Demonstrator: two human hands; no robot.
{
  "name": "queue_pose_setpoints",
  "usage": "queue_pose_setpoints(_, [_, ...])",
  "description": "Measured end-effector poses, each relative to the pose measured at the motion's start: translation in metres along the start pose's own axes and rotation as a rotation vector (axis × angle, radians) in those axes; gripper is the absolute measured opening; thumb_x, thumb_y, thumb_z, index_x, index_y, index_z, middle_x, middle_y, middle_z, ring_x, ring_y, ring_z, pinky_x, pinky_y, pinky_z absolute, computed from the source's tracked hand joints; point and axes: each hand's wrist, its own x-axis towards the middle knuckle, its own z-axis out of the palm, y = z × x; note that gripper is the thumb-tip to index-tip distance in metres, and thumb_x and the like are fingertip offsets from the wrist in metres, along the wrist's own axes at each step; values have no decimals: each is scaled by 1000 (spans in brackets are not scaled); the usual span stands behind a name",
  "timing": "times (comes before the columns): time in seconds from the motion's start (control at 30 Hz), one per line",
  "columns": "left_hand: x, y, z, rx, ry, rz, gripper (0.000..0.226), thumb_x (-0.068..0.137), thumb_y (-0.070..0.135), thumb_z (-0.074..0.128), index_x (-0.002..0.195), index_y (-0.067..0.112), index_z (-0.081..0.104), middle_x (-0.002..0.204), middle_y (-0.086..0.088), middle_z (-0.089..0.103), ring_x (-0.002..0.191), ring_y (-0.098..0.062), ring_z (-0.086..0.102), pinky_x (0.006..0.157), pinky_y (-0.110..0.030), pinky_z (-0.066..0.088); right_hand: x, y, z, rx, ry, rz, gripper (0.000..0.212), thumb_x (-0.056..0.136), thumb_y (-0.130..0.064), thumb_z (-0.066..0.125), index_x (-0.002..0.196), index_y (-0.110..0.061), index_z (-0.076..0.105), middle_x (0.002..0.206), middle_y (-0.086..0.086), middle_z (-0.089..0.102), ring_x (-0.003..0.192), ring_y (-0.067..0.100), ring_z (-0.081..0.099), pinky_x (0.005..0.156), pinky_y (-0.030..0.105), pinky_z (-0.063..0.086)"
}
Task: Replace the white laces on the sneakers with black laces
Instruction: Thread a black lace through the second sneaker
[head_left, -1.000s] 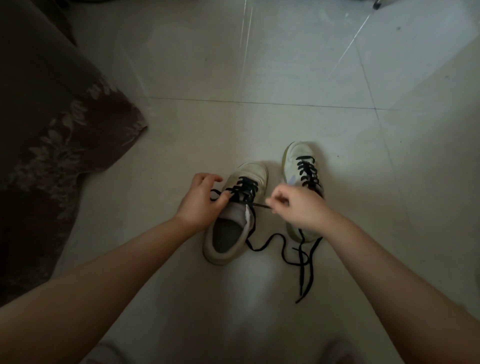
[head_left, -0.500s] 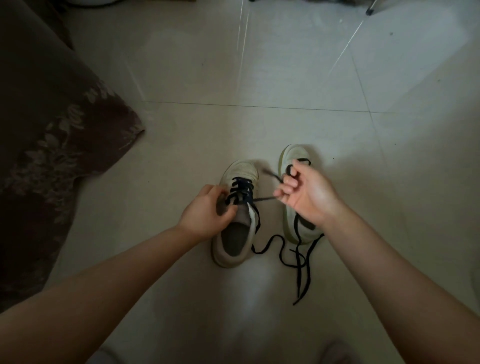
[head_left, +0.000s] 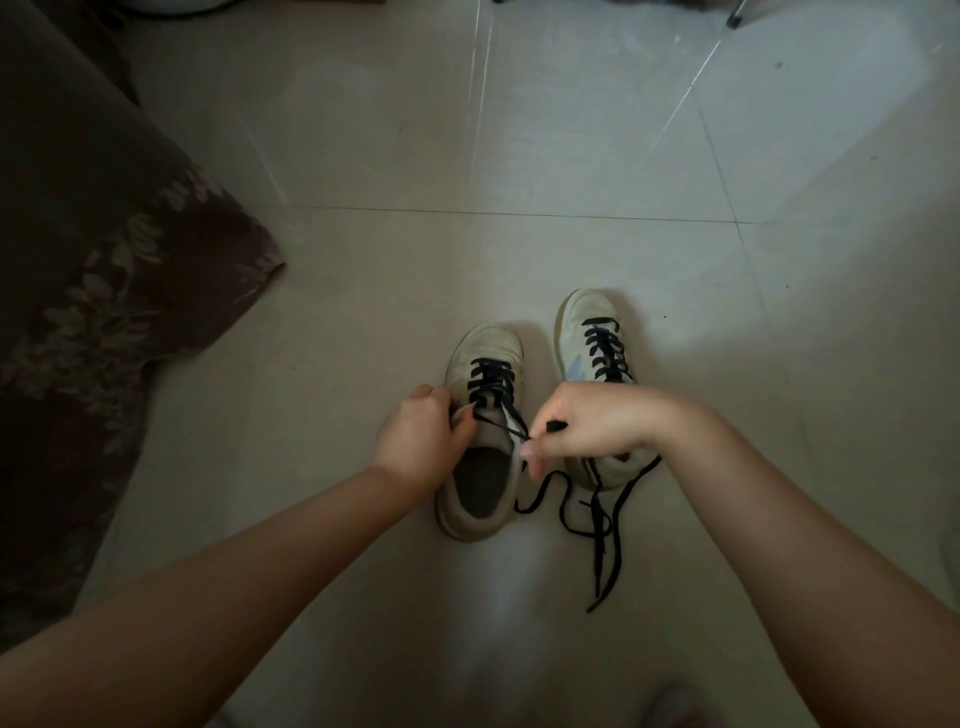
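Observation:
Two pale sneakers stand side by side on the tiled floor, both threaded with black laces. My left hand (head_left: 418, 439) grips the left edge of the left sneaker (head_left: 480, 499) near its upper eyelets. My right hand (head_left: 592, 423) pinches the black lace (head_left: 514, 415) coming out of that shoe's right side, the lace end poking out by my fingers. The right sneaker (head_left: 584, 332) lies behind my right hand, its heel partly hidden. Loose black lace ends (head_left: 600, 530) trail on the floor in front of the shoes.
A dark floral cloth (head_left: 104, 291) covers the left side of the view and reaches the floor. Pale floor tiles (head_left: 519, 130) spread beyond the shoes. A furniture leg tip (head_left: 733, 21) shows at the top right.
My right hand has dropped from above the right sneaker to beside the left sneaker's opening, still pinching the lace. My left hand stays on the left sneaker.

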Motion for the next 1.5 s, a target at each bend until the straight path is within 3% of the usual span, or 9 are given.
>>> queue_pose_setpoints(0.17, [-3,-4,-4,-148,1,384,45,84,42,51,109,6,63,103,-11,62,95,-28,61,79,-34,50,14,-7,5,266,384,-157,20,89,-38,61,91,-22,72,93,-5,67,91,8,60,86,27,44])
queue_pose_setpoints(0.33, [13,17,-18,-586,52,-73,24,99,20,45,79,11,56,72,-5,60,68,-18,56,67,-32,44,24,-13,6,247,770,-158,46,92,-31,58,137,-24,47,134,-7,46,126,6,39,101,15,23])
queue_pose_setpoints(0.47, [36,9,-33,-924,-12,-483,22,100,17,40,81,14,50,74,-4,60,72,-16,59,74,-33,50,30,12,20,162,498,109,20,93,-21,54,110,-16,63,104,-3,65,97,14,61,89,29,49])
queue_pose_setpoints(0.63, [40,-6,-24,-761,70,-596,40,90,23,57,123,3,49,108,-10,62,91,-19,57,84,-34,47,42,31,59,183,154,207,16,90,-28,59,93,-11,59,96,6,62,89,20,58,67,26,43])
queue_pose_setpoints(0.8, [-11,25,-17,-338,280,153,19,84,21,54,99,14,63,86,2,56,82,-18,54,78,-32,46,36,30,46,261,262,158,23,94,-32,49,79,-15,54,77,0,56,74,15,54,59,24,38])
queue_pose_setpoints(1.03, [-20,54,-6,-461,-222,194,17,81,31,63,87,21,50,64,9,53,57,-4,50,60,-27,45,15,8,7,1639,209,-33,22,95,-15,36,81,-10,52,62,2,62,55,14,64,47,20,49])
queue_pose_setpoints(1.23, [-27,65,-19,-802,-555,114,42,103,27,32,90,12,69,79,9,63,72,5,54,73,-7,38,8,0,-10,2050,287,-320,19,97,-10,40,95,1,56,82,11,67,77,20,69,67,24,57])
queue_pose_setpoints(1.4, [-36,52,-3,-688,-470,197,33,100,32,35,80,20,57,76,6,58,73,1,55,77,-14,42,13,15,-17,1955,492,-227,20,98,-18,43,110,-7,53,101,8,67,101,21,64,87,32,52])
queue_pose_setpoints(1.5, [-23,55,-10,-929,-368,-26,32,103,17,31,78,12,51,60,1,48,54,-4,46,59,-16,40,22,26,3,1349,495,-36,48,90,-49,53,123,-13,52,115,6,66,106,16,63,93,32,50])
